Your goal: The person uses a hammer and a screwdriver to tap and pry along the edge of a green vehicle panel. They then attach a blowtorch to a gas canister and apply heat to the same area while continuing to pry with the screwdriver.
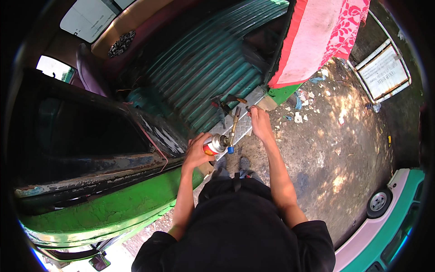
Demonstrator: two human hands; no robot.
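Observation:
My left hand [196,152] grips a red and silver gas canister [216,144] fitted with a brass torch head [234,128] that has a blue knob, tilted over the diamond-plate metal step [256,97]. The fingers of my right hand [259,120] are closed at the step's right part, around something small and dark that I cannot make out, just right of the torch's nozzle. Dark tools [224,105], one with an orange-brown part, lie on the step above the nozzle.
I stand at the open doorway of a green vehicle [113,199] with a ribbed floor [190,72]. A pink patterned cloth [312,41] hangs at the upper right. Litter [299,113] lies on the ground. A white-framed sign [380,72] and another vehicle [385,217] are to the right.

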